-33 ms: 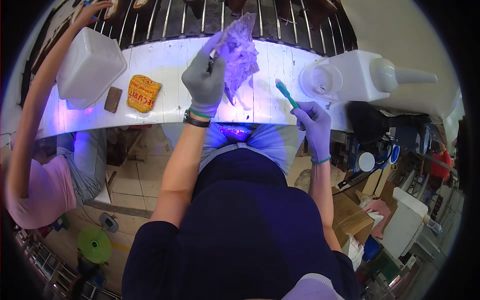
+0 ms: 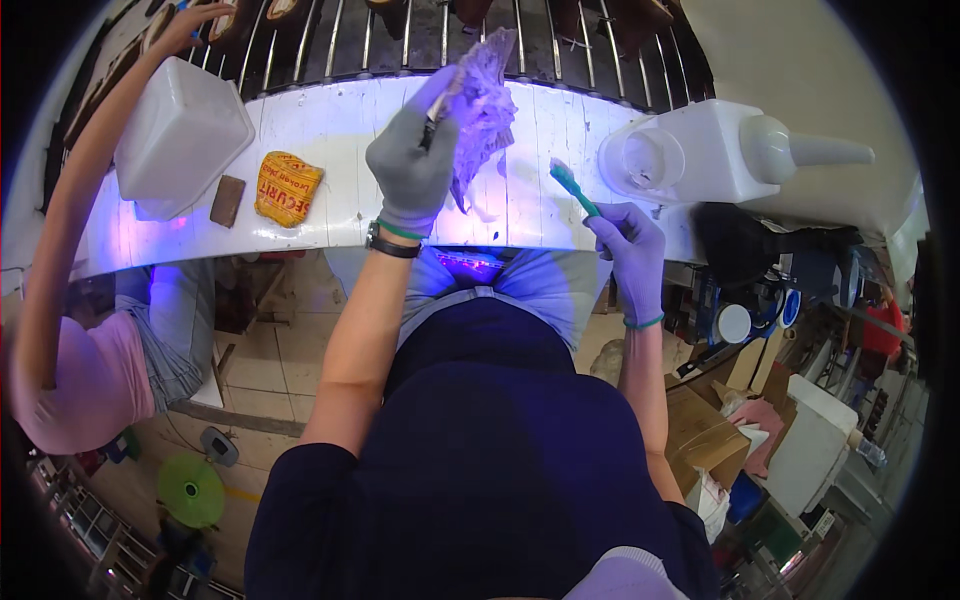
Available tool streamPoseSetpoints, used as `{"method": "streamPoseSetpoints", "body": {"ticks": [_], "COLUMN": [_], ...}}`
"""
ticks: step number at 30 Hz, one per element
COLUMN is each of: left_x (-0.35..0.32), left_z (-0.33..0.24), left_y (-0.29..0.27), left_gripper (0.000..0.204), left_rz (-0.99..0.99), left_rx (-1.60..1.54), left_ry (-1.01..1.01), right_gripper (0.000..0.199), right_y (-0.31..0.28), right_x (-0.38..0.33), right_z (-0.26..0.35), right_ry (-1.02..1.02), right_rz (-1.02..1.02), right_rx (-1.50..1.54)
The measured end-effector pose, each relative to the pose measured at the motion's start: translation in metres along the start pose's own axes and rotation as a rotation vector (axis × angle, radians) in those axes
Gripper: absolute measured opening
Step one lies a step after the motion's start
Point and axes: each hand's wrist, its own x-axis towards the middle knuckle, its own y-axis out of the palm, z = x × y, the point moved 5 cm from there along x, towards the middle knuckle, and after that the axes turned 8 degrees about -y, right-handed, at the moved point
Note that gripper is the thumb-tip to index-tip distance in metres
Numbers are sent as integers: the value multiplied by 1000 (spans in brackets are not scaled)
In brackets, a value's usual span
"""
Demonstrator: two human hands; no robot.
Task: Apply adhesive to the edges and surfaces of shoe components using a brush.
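Note:
My left hand, in a grey glove, is closed on a crumpled, ragged-edged piece over the white table. Violet light tints this piece, and its exact kind is hard to make out. A dark bit shows by the fingers. In my gloved right hand is a green brush shaped like a toothbrush, gripped by its handle with the bristle end pointing up and left. The brush stays apart from the crumpled piece. Close to the brush, on the right, stands a round white cup.
A large white jug lies at the right of the white table. Toward the left are a yellow printed wad, a small brown block and a white container. Beyond runs a metal roller conveyor. Another person's arm reaches across at left.
The crumpled piece and my left hand have shifted very slightly. The brush is in nearly the same place. At left the other person's hand has moved a little.

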Motion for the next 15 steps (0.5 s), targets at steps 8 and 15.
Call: {"method": "streamPoseSetpoints", "body": {"ticks": [8, 15], "left_x": [-14, -21], "left_z": [-46, -51], "left_y": [11, 15], "left_gripper": [50, 48], "left_rz": [260, 302], "left_rx": [187, 263], "left_ry": [111, 151], "right_gripper": [18, 19], "right_y": [-5, -1], "right_x": [-3, -5], "right_z": [41, 53], "right_ry": [-192, -314], "right_rz": [-166, -189], "right_rx": [-26, -64]}}
